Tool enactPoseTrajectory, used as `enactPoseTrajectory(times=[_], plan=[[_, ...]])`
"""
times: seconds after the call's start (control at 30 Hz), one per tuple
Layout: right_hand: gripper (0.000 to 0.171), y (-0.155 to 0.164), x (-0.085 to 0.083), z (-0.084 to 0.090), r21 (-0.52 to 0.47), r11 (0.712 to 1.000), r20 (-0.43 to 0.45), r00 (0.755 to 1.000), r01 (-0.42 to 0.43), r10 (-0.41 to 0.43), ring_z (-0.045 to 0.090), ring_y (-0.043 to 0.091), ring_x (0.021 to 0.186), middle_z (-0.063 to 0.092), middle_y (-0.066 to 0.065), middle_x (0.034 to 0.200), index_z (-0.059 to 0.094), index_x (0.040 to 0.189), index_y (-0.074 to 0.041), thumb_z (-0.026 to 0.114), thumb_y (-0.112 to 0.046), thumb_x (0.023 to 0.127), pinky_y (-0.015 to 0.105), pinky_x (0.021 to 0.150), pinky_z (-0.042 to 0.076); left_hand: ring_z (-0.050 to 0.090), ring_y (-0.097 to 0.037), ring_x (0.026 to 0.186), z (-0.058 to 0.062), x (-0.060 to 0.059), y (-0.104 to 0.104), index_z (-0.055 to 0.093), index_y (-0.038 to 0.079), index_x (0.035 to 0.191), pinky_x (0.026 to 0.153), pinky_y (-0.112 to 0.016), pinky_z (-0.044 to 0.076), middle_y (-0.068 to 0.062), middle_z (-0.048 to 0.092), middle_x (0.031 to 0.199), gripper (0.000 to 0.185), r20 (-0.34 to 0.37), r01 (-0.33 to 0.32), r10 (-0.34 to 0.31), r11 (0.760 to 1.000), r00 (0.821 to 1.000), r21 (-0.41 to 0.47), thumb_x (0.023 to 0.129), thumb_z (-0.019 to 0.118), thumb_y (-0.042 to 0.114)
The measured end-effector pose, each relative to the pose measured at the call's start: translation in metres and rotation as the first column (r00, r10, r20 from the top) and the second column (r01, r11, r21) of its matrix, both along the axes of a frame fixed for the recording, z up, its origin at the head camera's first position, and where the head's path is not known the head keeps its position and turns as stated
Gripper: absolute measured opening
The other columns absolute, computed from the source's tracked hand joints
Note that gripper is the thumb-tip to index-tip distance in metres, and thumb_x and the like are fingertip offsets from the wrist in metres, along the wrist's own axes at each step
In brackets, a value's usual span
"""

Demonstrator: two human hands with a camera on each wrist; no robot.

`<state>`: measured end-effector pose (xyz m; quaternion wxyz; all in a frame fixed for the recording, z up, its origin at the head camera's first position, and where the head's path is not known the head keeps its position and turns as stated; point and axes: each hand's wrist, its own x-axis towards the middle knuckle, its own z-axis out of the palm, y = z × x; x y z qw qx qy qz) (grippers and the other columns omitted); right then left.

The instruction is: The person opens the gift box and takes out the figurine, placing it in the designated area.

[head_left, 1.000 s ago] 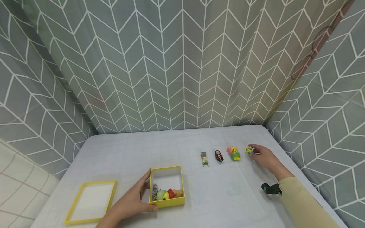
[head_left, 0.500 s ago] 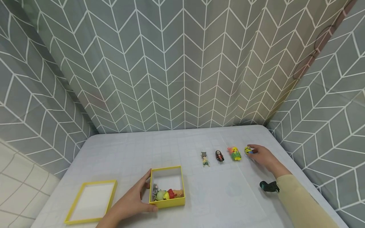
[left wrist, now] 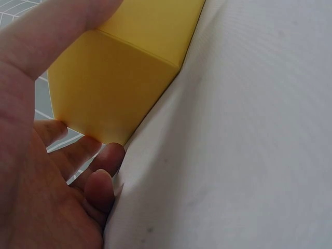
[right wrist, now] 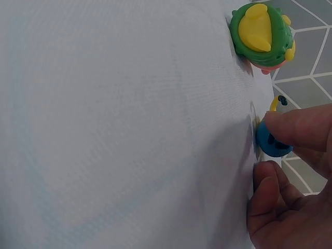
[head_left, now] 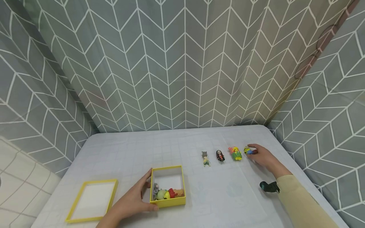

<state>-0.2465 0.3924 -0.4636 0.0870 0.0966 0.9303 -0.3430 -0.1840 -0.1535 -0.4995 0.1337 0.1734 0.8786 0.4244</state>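
My left hand grips the left side of an open yellow box, thumb at the front and fingers along the side. Several small figurines lie along the box's near wall. In the left wrist view, the thumb and fingertips touch the yellow box. At the right, my right hand pinches a small yellow-and-blue Minion figurine on the table. The right wrist view shows the thumb on the Minion's blue lower part. Beside it lies a green, yellow and pink figurine.
A dark-haired figurine and a grey-hatted figurine continue the row leftward. The yellow-rimmed box lid lies at left on the white-covered table. A black wrist device sits by the right sleeve. Patterned curtains surround the table.
The right hand has shifted the Minion figurine slightly left, toward the green and yellow figurine. More of its blue part shows now. The left hand and box keep their place.
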Motion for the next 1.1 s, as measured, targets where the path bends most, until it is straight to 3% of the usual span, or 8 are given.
enactPoseTrajectory(times=[0.17,0.4,0.53,0.7,0.9,1.1], plan=[[0.069,-0.002,0.001,0.000,-0.022,1.000,0.022,1.000,0.015,-0.015,0.048,0.041,0.112,0.044,0.032,0.133,0.028,0.152,0.001,0.062,-0.024,0.097,0.058,0.094,0.042,0.047,-0.017,0.120,0.003,0.001,-0.001,0.013,0.027,0.160,0.094,-0.032,0.046,-0.001,0.030,0.155,0.131,0.006,-0.001,0.001,1.000,1.000,-0.008,0.059,0.092,0.051],[0.075,-0.002,0.008,0.007,-0.055,0.998,0.023,0.999,0.031,-0.030,0.047,0.045,0.115,0.039,0.034,0.137,0.022,0.154,0.000,0.063,-0.024,0.096,0.058,0.092,0.043,0.048,-0.017,0.122,0.005,0.000,-0.004,0.011,0.025,0.160,0.101,-0.037,0.043,-0.001,0.032,0.155,0.133,-0.020,0.012,-0.012,1.000,1.000,0.010,0.058,0.093,0.051],[0.070,0.001,0.014,0.012,-0.044,0.997,-0.094,0.993,0.061,-0.065,0.045,0.047,0.118,0.039,0.034,0.136,0.025,0.153,0.001,0.060,-0.020,0.096,0.056,0.088,0.044,0.048,-0.016,0.122,0.004,-0.002,-0.002,0.011,0.026,0.160,0.100,-0.038,0.044,0.001,0.032,0.155,0.134,-0.031,0.015,-0.014,1.000,0.999,0.017,0.057,0.092,0.053],[0.065,-0.006,0.018,0.022,-0.050,0.995,-0.246,0.964,0.088,-0.097,0.046,0.045,0.118,0.044,0.030,0.133,0.031,0.153,-0.002,0.059,-0.023,0.098,0.053,0.085,0.047,0.048,-0.014,0.121,0.005,-0.003,-0.001,0.012,0.029,0.160,0.099,-0.041,0.044,0.004,0.032,0.154,0.133,-0.013,0.006,-0.006,1.000,1.000,0.009,0.057,0.092,0.053],[0.063,-0.035,0.019,0.040,-0.070,0.997,-0.288,0.956,0.037,-0.055,0.050,0.041,0.115,0.049,0.026,0.131,0.034,0.152,-0.004,0.061,-0.026,0.098,0.050,0.085,0.048,0.048,-0.013,0.120,0.003,-0.002,0.000,0.012,0.027,0.160,0.096,-0.038,0.045,0.006,0.031,0.154,0.135,-0.011,-0.006,0.006,1.000,1.000,0.016,0.055,0.093,0.053],[0.062,-0.073,0.020,0.054,-0.095,0.993,-0.301,0.953,-0.068,0.037,0.053,0.038,0.117,0.052,0.022,0.132,0.037,0.151,-0.007,0.062,-0.027,0.099,0.050,0.088,0.050,0.048,-0.014,0.121,0.003,-0.001,0.002,0.012,0.028,0.160,0.100,-0.044,0.043,0.004,0.033,0.153,0.134,0.000,-0.008,0.008,1.000,1.000,0.024,0.056,0.093,0.054]])
